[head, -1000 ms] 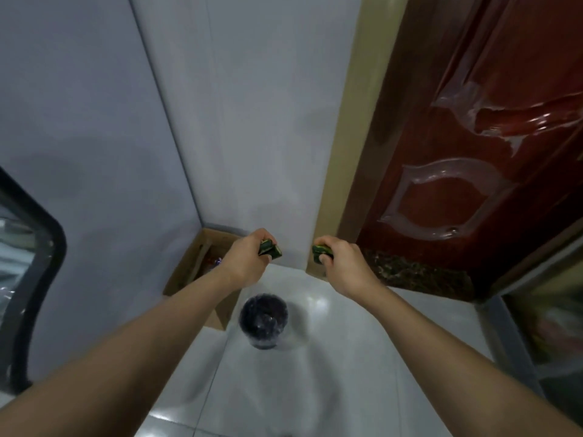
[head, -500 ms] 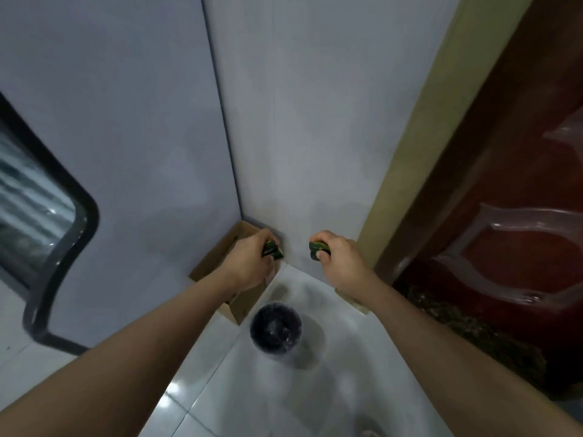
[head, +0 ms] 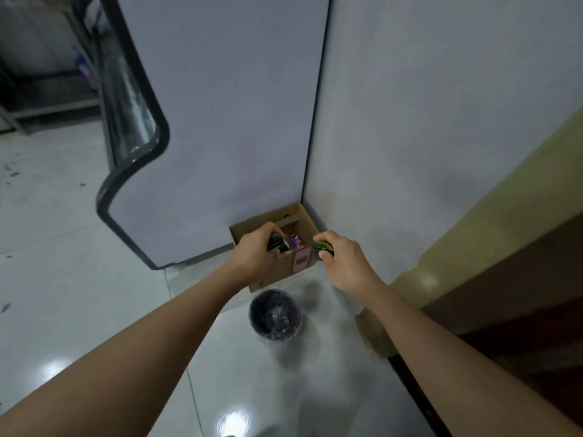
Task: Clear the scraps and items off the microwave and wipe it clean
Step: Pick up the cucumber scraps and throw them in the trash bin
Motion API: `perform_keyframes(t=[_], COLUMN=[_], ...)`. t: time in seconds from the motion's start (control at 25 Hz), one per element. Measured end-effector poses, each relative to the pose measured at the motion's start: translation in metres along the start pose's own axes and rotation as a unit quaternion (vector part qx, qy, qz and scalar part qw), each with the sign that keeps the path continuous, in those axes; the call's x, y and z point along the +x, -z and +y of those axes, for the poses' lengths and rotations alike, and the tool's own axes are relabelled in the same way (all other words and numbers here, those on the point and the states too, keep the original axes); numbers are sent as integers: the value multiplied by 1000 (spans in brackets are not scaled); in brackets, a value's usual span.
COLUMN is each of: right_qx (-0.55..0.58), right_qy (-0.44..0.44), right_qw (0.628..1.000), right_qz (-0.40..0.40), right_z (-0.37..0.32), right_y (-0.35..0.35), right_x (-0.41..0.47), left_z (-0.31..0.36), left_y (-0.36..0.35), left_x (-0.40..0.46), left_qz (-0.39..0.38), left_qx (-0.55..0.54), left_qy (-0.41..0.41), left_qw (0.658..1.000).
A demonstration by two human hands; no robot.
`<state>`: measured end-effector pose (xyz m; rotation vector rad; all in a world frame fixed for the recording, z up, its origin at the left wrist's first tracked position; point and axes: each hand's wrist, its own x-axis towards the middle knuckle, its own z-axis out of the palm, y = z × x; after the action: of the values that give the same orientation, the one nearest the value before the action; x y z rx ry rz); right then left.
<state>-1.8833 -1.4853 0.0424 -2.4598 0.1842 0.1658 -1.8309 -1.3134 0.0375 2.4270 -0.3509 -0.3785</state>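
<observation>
My left hand (head: 255, 252) is closed on a small dark green scrap (head: 278, 243), held over the open cardboard box (head: 299, 220) in the floor corner. My right hand (head: 342, 257) grips a second dark green scrap (head: 322, 248) just above the box's right front corner. Both arms reach forward and down. A small round black bin (head: 273, 315) lined with a clear bag stands on the floor directly below my hands, in front of the box. The microwave is not in view.
A tall white appliance side with a dark curved trim (head: 132, 171) rises on the left. The white wall (head: 426, 121) meets it at the corner. A beige door frame (head: 473, 234) and dark red door (head: 520, 310) stand on the right. Glossy white floor tiles (head: 63, 279) spread left.
The view has swung left and downward, bringing the box and bin closer beneath my hands. Both hands still hold their green scraps, now over the box rather than beside the wall.
</observation>
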Motion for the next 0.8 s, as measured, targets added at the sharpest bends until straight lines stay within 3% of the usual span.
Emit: perform_keyframes(t=[0.4,0.8], right_qx=[13,29], right_qy=[16,27], right_qw=[999,998], right_qz=[-37,-42], right_z=[60,176], right_y=[-90,-272], right_x=[32,87], left_z=[-76,-227], left_y=[-82,-242], left_x=[13,58], left_qz=[43,47], left_qx=[-21,-21], left_qy=[58,92], left_qw=[997,994])
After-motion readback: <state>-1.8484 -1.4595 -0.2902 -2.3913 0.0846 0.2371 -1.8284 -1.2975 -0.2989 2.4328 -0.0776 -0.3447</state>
